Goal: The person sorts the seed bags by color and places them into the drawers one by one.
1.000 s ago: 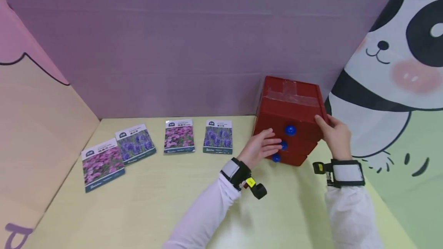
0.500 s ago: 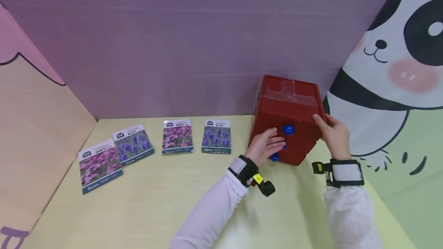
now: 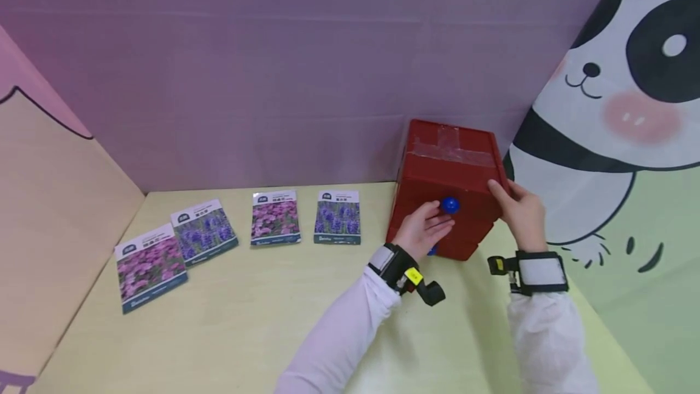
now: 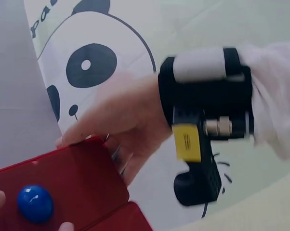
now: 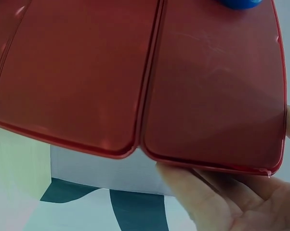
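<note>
A small red drawer box (image 3: pixel 473 182) with blue knobs stands at the back right of the table in the head view. My right hand (image 3: pixel 524 214) grips its upper right corner, the thumb at the top edge and the fingers along the side. My left hand (image 3: pixel 420 233) is in front of the drawer faces, its fingertips close beside the top knob (image 3: pixel 450 205). In the left wrist view, a thumb tip and a fingertip lie on either side of that blue knob (image 4: pixel 35 203), apart from it. The lowest knob (image 3: pixel 432 250) shows partly; the left hand hides the middle one.
Flower-picture packets lie on the table: a purple one (image 3: pixel 337 217), a pink one (image 3: pixel 276 217), and an overlapping purple packet (image 3: pixel 205 231) and pink packet (image 3: pixel 151 267) at the left. A purple wall (image 3: pixel 262 78) rises behind. The panda-printed wall (image 3: pixel 590 145) flanks the box.
My left hand has moved right and slightly up along the drawer fronts, from the middle knob to beside the top one. The right hand keeps its hold on the box corner.
</note>
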Demonstrator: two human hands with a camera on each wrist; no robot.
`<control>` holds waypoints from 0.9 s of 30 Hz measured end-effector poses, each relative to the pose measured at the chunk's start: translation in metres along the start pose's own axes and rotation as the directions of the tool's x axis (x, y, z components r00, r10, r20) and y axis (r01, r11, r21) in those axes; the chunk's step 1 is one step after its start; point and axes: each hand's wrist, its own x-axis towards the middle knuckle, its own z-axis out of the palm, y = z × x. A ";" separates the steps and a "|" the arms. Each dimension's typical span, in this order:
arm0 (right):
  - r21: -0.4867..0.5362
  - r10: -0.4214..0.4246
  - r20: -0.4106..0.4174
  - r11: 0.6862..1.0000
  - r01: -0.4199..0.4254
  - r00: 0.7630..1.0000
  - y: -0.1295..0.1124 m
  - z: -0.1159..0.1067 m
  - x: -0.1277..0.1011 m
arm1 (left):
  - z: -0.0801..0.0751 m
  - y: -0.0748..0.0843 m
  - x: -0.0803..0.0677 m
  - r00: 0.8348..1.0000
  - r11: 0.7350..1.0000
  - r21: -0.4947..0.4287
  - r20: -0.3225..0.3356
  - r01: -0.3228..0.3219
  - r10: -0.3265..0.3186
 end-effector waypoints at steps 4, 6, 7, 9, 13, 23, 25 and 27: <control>0.000 0.009 -0.013 1.000 -0.009 1.000 0.000 0.000 0.000 | 0.007 -0.003 0.001 1.000 0.997 -0.071 -0.019 -0.002 0.001; -0.002 0.010 -0.016 1.000 -0.010 1.000 0.000 0.001 -0.001 | 0.010 -0.005 0.001 0.999 0.995 -0.102 -0.040 -0.006 0.002; 0.001 0.010 -0.016 1.000 -0.010 1.000 0.000 0.001 -0.001 | 0.011 -0.006 0.000 0.999 0.994 -0.111 -0.053 -0.009 0.004; 0.003 0.012 -0.020 1.000 -0.012 1.000 0.000 0.001 -0.001 | 0.013 -0.007 0.000 0.997 0.992 -0.129 -0.078 -0.016 0.006; 0.003 0.016 -0.023 1.000 -0.016 1.000 0.000 0.002 0.000 | 0.017 -0.008 -0.001 0.994 0.988 -0.149 -0.104 -0.043 0.028; 0.000 0.003 -0.020 1.000 -0.003 1.000 0.002 0.003 0.001 | 0.025 -0.011 0.001 0.975 0.978 -0.167 -0.201 -0.125 0.090; 0.002 0.000 -0.020 1.000 0.000 1.000 0.003 0.003 0.001 | 0.027 -0.012 0.002 0.973 0.976 -0.173 -0.214 -0.131 0.093; 0.006 -0.005 -0.021 1.000 0.005 1.000 0.003 0.003 0.001 | 0.028 -0.013 0.003 0.971 0.973 -0.183 -0.221 -0.138 0.096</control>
